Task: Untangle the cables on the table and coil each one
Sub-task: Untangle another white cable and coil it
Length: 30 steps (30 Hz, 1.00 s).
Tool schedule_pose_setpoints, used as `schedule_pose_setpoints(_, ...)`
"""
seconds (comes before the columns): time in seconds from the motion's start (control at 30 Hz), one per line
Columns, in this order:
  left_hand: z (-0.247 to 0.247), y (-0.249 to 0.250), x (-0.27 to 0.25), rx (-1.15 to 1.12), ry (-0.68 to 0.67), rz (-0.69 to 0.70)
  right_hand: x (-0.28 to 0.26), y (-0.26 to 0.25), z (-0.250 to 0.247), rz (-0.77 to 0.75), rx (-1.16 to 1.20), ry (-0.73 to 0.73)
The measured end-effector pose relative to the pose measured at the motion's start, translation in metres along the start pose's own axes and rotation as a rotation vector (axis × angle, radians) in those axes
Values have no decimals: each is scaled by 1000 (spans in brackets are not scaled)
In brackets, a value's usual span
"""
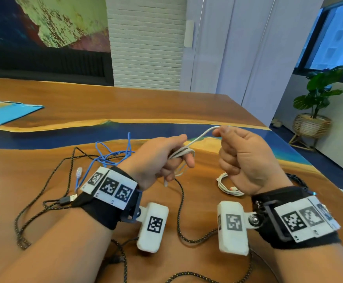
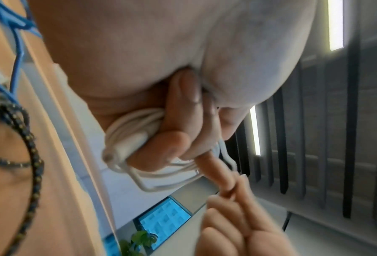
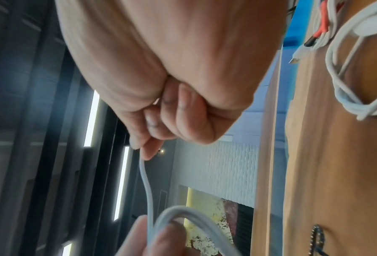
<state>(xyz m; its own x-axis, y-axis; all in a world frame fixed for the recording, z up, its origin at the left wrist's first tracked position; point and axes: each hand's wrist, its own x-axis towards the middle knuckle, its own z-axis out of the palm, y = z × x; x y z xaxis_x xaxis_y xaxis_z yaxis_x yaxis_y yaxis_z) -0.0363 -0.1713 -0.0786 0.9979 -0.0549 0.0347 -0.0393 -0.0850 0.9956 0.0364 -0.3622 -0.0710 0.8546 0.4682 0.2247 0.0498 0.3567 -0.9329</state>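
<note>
My left hand [image 1: 166,158] holds a thin white cable [image 1: 182,158] wound in loops around its fingers, above the table. In the left wrist view the same white loops [image 2: 137,124] sit under curled fingers, with a plug end hanging down. My right hand [image 1: 246,158] is curled and pinches the free strand of that cable [image 1: 203,133] at its fingertips; the right wrist view shows the strand [image 3: 146,187] running down to the loops. A coiled white cable [image 1: 225,185] lies on the table under my right hand. A blue network cable [image 1: 113,154] and a black braided cable [image 1: 50,178] lie tangled on the left.
The wooden table [image 1: 146,103] has a blue resin strip across it. A light blue sheet [image 1: 5,115] lies at the far left. The black braided cable [image 1: 178,217] also runs between my wrists towards the near edge. A potted plant [image 1: 317,99] stands on the floor at right.
</note>
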Motion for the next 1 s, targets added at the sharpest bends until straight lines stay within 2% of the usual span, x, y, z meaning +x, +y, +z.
schedule_pose_setpoints(0.1,5,6,-4,-200,-51,4,6,12,-3,-13,-106,33)
schedule_pose_setpoints(0.23,10,8,-5,-395,-70,-20,5,25,4,-92,-558,49)
schedule_pose_setpoints(0.33,16,5,-3,-441,-64,-71,6,30,4,-143,-726,86)
schedule_pose_setpoints(0.4,21,2,-1,-441,-61,-114,6,29,5,-127,-646,159)
schedule_pose_setpoints(0.53,26,-1,0,-392,-38,-157,5,25,12,-23,-228,199)
schedule_pose_setpoints(0.67,26,1,-1,-392,-37,-154,7,28,12,-45,-266,217)
schedule_pose_setpoints(1.0,24,-1,-3,-361,-86,-131,5,33,9,94,-145,31)
